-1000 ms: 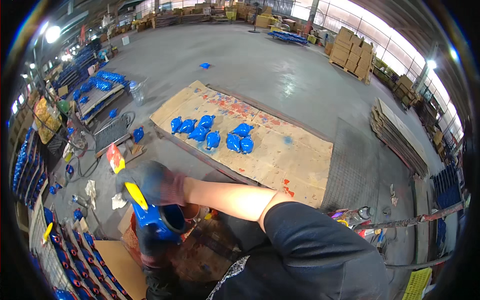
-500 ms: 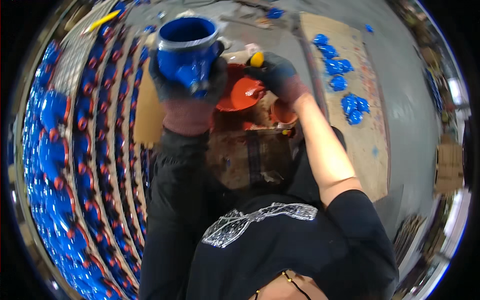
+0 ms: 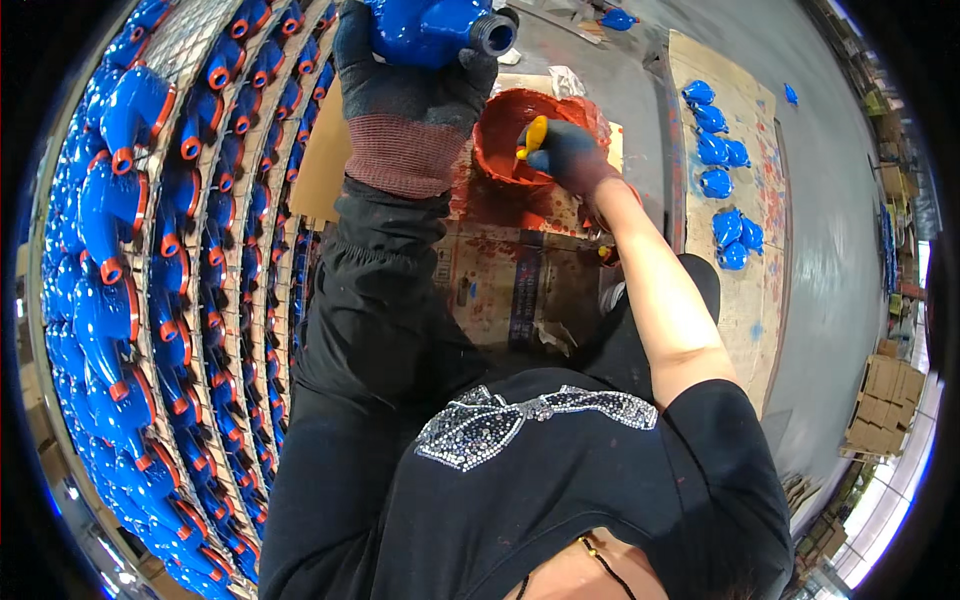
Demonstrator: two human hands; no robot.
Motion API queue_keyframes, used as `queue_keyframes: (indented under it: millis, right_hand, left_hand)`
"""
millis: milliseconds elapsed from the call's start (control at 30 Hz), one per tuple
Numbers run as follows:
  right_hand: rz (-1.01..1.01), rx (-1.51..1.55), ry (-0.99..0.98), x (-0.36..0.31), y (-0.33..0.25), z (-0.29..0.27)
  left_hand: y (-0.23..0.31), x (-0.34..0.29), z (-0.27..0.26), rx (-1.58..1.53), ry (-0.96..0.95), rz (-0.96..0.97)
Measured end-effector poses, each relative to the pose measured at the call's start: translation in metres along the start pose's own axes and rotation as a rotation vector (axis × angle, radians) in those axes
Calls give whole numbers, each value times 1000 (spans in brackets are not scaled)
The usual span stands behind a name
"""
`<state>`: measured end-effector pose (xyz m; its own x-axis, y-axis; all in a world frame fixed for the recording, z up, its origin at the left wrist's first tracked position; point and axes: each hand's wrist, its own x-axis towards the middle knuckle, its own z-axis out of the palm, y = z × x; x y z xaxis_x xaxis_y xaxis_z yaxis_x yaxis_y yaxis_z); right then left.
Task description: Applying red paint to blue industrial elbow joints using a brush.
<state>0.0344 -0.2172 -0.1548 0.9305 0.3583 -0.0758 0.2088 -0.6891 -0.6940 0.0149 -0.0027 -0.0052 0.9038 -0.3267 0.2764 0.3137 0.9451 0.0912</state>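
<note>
My left hand [image 3: 412, 98], in a dark glove with a maroon cuff, is closed around a glossy blue metal casting [image 3: 418, 32] at the top edge of the view. Its dark threaded outlet [image 3: 494, 36] points right, and its upper part is cut off by the frame. My gloved right hand [image 3: 573, 158] grips a yellow-handled paintbrush [image 3: 537, 134] over a red-coated paint tub [image 3: 487, 150]. The brush's lower end is hidden by the hand and tub. Red paint lies inside the tub and on the cardboard around it.
At the left, racks hold rows of blue castings [image 3: 105, 215] with red rims and ends. Several blue castings [image 3: 715, 183] lie on paint-spotted cardboard [image 3: 745, 330] at the right. Stacked cartons [image 3: 885, 400] stand farther right. Beneath the tub is stained cardboard [image 3: 480, 290].
The blue casting has tipped, its wide opening going out of view and its threaded outlet turning right. My right hand has moved down over the tub with the paintbrush. The view has shifted.
</note>
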Motion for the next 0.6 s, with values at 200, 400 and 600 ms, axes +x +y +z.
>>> queue_keyframes:
  millis: [200,400,600]
  right_hand:
    - [135,537,259,-26,-54,-47]
    - [-44,578,697,-57,-111,-106]
    - [-265,636,854,-83,-133,-129]
  left_hand:
    - [9,-3,-12,36,90,41]
    - [-13,-8,-10,711,213,86]
    - [-43,-10,-9,1761,153,477]
